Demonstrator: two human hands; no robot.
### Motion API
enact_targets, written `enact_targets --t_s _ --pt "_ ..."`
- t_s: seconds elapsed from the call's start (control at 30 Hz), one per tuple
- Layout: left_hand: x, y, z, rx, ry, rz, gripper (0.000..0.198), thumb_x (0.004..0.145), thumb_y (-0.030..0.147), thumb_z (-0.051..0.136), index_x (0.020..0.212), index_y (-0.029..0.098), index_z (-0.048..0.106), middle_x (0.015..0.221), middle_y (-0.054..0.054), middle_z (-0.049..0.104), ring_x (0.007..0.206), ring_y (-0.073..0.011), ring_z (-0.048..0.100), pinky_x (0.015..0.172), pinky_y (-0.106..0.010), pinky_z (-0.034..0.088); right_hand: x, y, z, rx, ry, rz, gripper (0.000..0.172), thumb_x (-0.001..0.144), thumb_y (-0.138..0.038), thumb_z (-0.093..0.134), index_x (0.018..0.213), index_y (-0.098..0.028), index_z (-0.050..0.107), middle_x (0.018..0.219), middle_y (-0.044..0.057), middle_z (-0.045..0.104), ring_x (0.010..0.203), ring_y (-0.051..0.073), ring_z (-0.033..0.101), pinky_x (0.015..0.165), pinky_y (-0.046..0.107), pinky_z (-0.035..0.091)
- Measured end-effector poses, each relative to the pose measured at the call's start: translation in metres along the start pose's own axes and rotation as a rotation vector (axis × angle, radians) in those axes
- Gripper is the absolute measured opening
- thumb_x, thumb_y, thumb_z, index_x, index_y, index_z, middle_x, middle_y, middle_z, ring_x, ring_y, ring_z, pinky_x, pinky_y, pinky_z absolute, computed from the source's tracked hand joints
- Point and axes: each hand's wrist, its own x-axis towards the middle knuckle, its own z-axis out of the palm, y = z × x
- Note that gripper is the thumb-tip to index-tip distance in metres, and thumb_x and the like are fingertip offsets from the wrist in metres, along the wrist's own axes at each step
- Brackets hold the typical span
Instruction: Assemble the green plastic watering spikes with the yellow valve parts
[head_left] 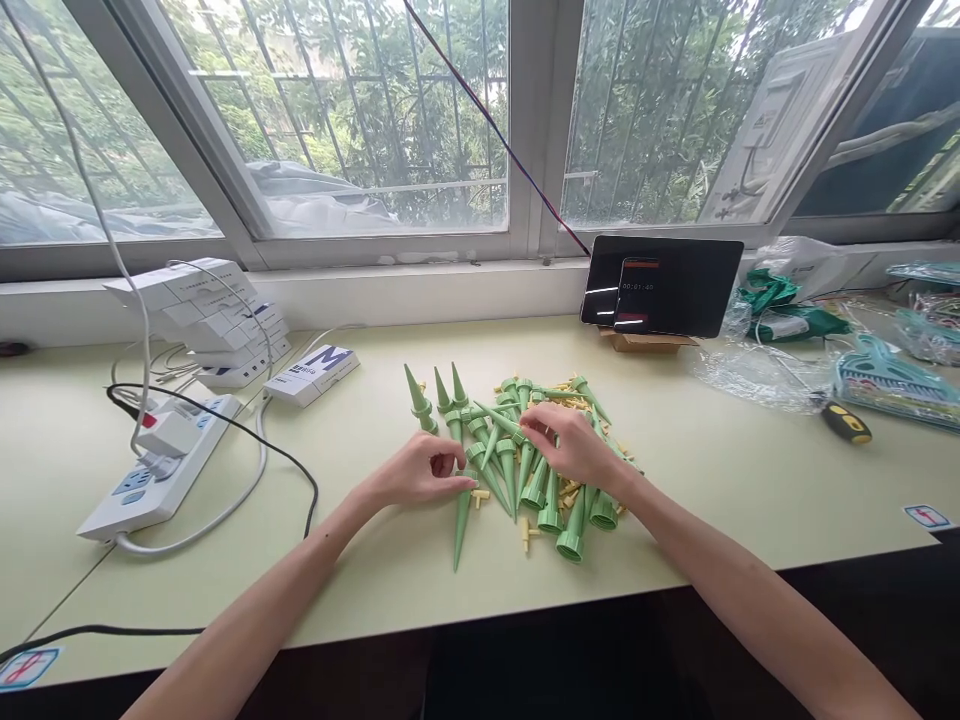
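Note:
A heap of green plastic plant watering spikes (550,508) lies on the pale table, with small yellow T-shaped pieces (526,537) among and beside them. My left hand (421,470) is curled at the heap's near left, thumb and fingers at the wide end of a green spike (461,525) whose tip points toward me. Over the heap, my right hand (570,440) pinches the wide end of another spike (501,422), its tip pointing left. Left of the heap, a few spikes (417,398) have their tips pointing away from me.
At left are a power strip (169,465) with cables, stacked white boxes (214,320) and a single white box (313,375). A dark tablet (667,290) leans near the window. Plastic bags (787,375) and a black-and-yellow handle (847,423) lie at right.

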Motion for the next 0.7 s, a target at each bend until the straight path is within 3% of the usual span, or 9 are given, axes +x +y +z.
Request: enact_targets --t_s 0.4,0.7 --pt "0.0005 0.0 0.0018 -0.114 -0.019 0.04 0.033 0.082 0.039 0.067 0.062 0.014 0.059 0.053 0.005 0.041 0.05 -0.007 0.032 0.047 -0.022 0.027 -0.0007 -0.0032 0.0048 0.035 -0.02 0.006 0.011 0.097 -0.02 0.05 0.098 -0.018 0.06 0.087 0.005 0.063 0.069 0.015 0.056 0.06 0.027 0.045" --pt "0.0022 0.0068 -0.0018 -0.164 0.252 0.126 0.024 0.081 0.035 0.072 0.071 0.014 0.067 0.061 0.002 0.044 0.056 -0.0086 0.039 0.05 -0.022 0.033 -0.0001 -0.0081 0.0037 0.099 0.093 -0.018 0.009 0.095 -0.021 0.052 0.097 -0.018 0.061 0.087 0.004 0.063 0.068 0.014 0.058 0.061 0.027 0.05"
